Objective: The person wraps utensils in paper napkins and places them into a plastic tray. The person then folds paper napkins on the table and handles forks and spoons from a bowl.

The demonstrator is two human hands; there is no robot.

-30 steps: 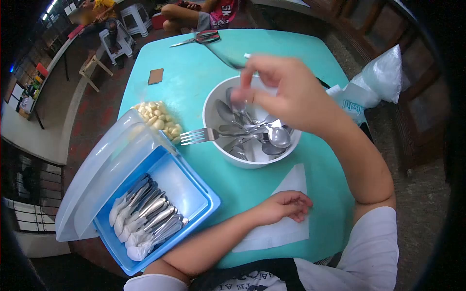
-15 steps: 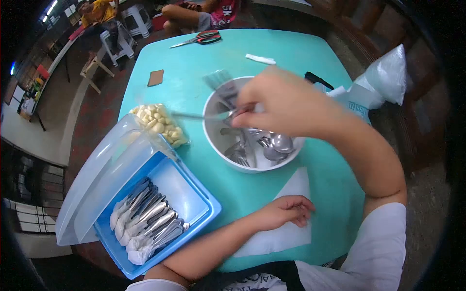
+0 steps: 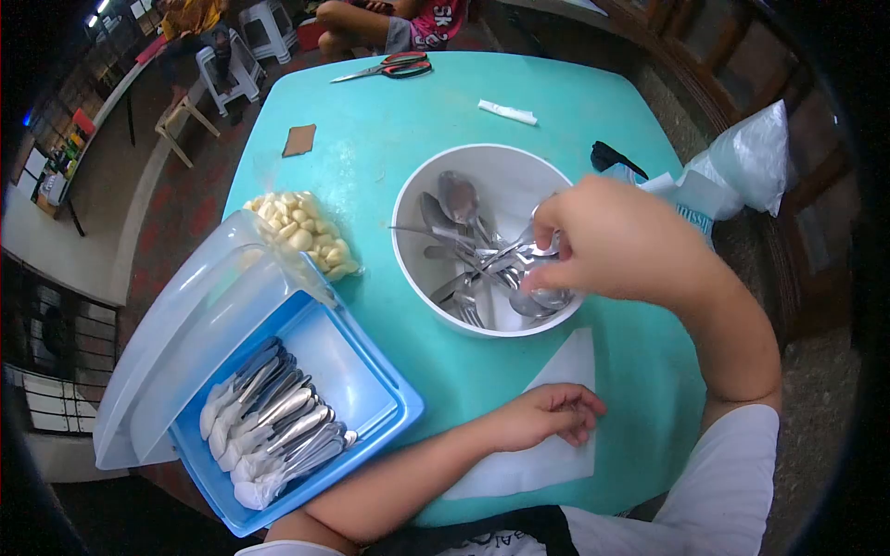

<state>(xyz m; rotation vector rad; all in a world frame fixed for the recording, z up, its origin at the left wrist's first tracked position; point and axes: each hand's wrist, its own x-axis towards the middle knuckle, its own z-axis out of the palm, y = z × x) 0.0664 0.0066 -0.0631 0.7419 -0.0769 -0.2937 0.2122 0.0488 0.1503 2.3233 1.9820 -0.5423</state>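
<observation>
My right hand is inside the right part of a white bowl, thumb and fingers apart around several metal spoons. Whether the fingertips touch a spoon is hard to make out. More loose cutlery lies crossed in the bowl, including a fork and a spoon leaning on the far wall. One thin handle sticks out over the left rim. My left hand rests with loosely bent fingers and nothing in them on a folded white paper napkin.
A blue box with its clear lid tipped open holds cutlery bundles wrapped in white napkins. Nearby are a bag of peeled garlic, scissors, a brown square, a rolled white strip and a plastic-wrapped pack. Two people sit beyond the table.
My right hand has moved right and down into the bowl. The fork and other utensil it held above the bowl are out of its fingers. My left hand stays on the napkin.
</observation>
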